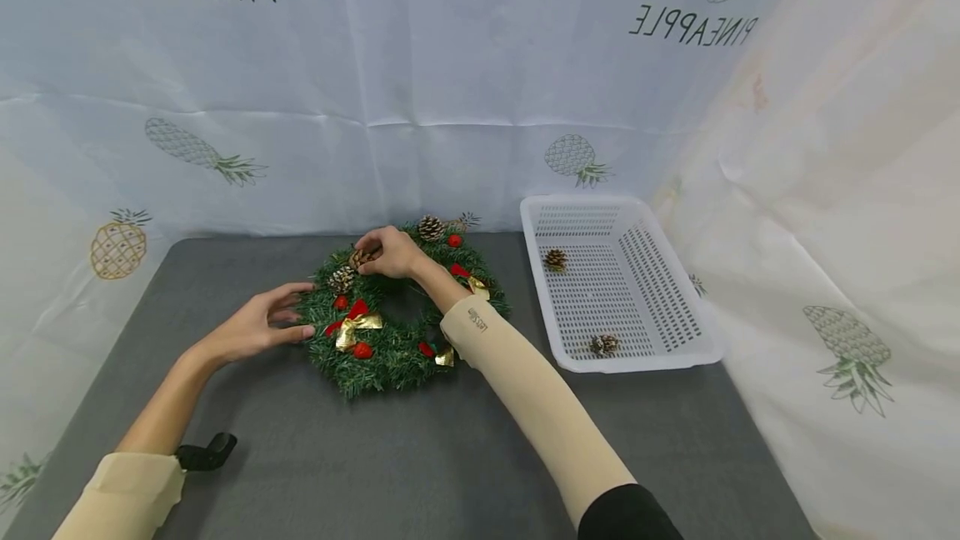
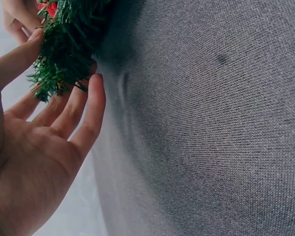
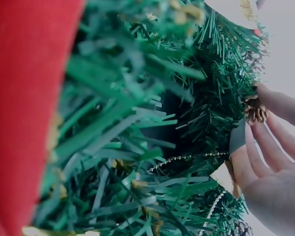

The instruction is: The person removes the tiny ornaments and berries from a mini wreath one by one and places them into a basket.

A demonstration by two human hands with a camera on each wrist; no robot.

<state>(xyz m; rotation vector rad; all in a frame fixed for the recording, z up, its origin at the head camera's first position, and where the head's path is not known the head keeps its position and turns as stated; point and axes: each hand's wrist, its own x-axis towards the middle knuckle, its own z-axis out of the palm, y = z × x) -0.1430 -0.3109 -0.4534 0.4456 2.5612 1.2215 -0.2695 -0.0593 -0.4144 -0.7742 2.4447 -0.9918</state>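
A green wreath (image 1: 390, 367) lies on the grey table, trimmed with red balls, pine cones and red-and-gold bows. My left hand (image 1: 258, 325) holds its left edge; in the left wrist view the thumb is on one side of the greenery and the fingers (image 2: 93, 105) on the other. At the wreath's upper left, my right hand (image 1: 393, 252) pinches a brown pine cone (image 3: 255, 110) between thumb and fingers, against the greenery. Right beside it sits a white-tipped pine cone (image 1: 342, 279). A gold-and-red bow (image 1: 358, 323) is just below.
A white perforated basket (image 1: 551, 319) stands to the right, with one pine cone (image 1: 556, 260) toward its back and another (image 1: 603, 346) near its front. A pineapple-print cloth (image 1: 450, 65) hangs behind the grey table (image 1: 337, 465). My right forearm crosses over the wreath.
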